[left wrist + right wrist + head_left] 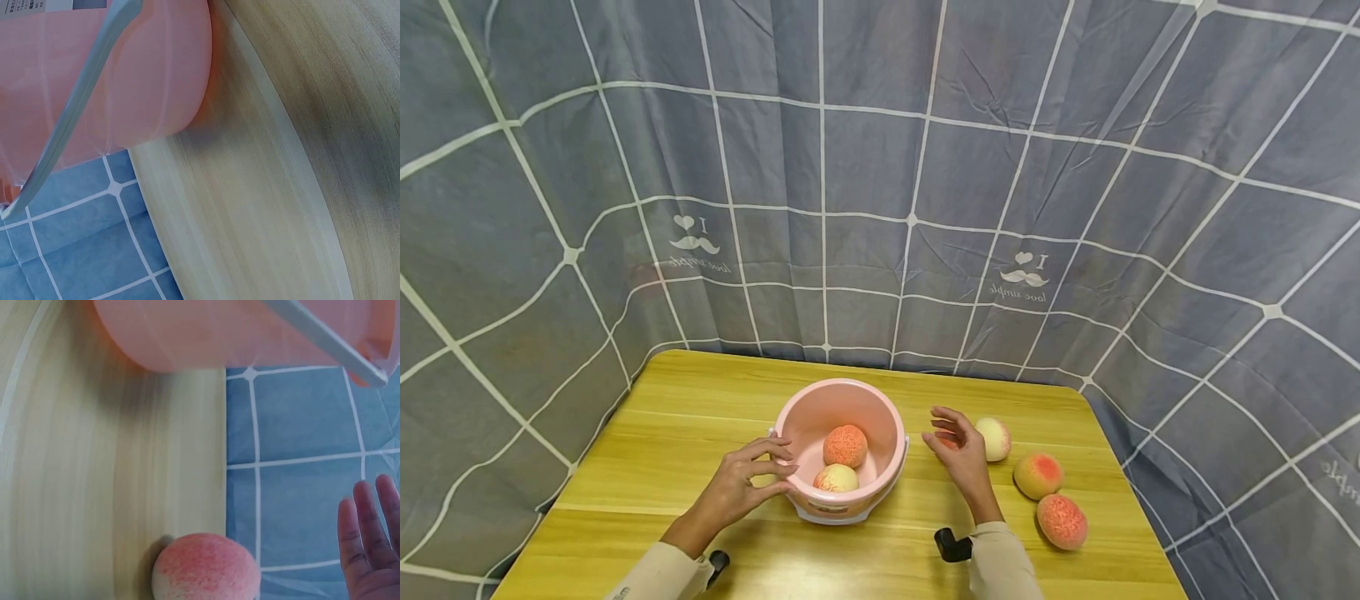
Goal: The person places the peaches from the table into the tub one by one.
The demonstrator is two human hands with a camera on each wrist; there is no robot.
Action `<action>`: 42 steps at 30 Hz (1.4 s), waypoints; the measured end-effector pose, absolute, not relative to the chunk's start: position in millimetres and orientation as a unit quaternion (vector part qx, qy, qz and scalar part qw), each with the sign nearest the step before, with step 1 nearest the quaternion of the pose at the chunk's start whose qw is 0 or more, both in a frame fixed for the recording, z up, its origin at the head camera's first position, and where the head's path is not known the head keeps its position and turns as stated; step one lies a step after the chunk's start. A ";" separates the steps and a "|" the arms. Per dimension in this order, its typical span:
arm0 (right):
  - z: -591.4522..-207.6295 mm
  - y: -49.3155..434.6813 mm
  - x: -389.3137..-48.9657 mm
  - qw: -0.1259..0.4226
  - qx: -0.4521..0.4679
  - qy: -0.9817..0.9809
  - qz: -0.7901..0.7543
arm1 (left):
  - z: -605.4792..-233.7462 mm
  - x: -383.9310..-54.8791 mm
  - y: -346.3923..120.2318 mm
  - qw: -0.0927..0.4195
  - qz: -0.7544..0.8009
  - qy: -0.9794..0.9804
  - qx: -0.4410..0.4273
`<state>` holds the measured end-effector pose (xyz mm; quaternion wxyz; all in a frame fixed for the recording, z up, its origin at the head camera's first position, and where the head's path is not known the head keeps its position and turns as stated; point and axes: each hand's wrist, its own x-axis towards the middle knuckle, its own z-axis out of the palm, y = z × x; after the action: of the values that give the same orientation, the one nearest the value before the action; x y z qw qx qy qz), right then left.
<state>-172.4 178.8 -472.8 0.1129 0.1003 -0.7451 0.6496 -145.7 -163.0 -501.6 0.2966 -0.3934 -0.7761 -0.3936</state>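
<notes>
A pink bucket (pixel 803 408) with a pale handle (pixel 75 94) stands on the table. Inside it lie an orange-red peach (pixel 846 446) and a pale yellow peach (pixel 837 478). My left hand (pixel 733 492) holds the bucket's left rim, fingertips over the edge; the left wrist view does not show this hand. To the right of the bucket is my right hand (pixel 964 458), its fingers spread and nothing in its grasp. A reddish peach (pixel 948 442) shows partly behind that hand. The right wrist view shows the straight fingers apart from a pinkish peach (pixel 206 569).
Right of my right hand sit a cream peach (pixel 995 439), a yellow-orange peach (pixel 1038 476) and a red peach (pixel 1062 522). The wooden table (pixel 700 400) ends at a grey-blue checked curtain (pixel 865 167) behind and at the sides.
</notes>
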 end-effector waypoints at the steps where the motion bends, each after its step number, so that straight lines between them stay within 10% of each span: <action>1: -475.5 180.2 -173.9 0.117 0.096 -0.746 0.649 | -501.6 -145.7 -163.0 0.296 -0.393 -0.777 -0.392; 42: -541.1 212.6 -195.1 0.134 -0.036 -0.771 0.621 | -502.5 -145.4 -163.9 0.296 -0.397 -0.776 -0.392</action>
<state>-195.1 212.6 -541.1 0.1345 -0.0362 -0.7713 0.6210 -145.4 -163.9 -502.5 0.2958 -0.3916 -0.7757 -0.3967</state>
